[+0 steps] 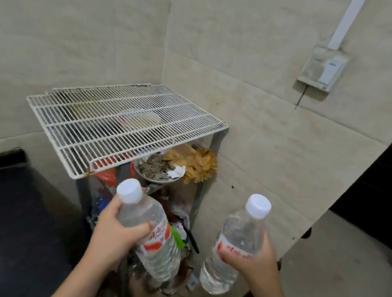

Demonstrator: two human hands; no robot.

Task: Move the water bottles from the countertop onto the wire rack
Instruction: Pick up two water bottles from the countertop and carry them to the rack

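Your left hand (pixel 113 232) wraps around a clear plastic water bottle, the left bottle (pixel 158 249), tilted with its white cap up and to the left. Your right hand (pixel 249 260) grips the right bottle (pixel 240 236), nearly upright and also white-capped. Both bottles carry red-and-white labels with red lettering too blurred to read. You hold them in the air near the front edge of the white wire rack (pixel 121 127), not on it. The black countertop (pixel 2 208) lies at your left.

The left hand (pixel 114 234) and right hand (pixel 250 262) are bare, forearms too.
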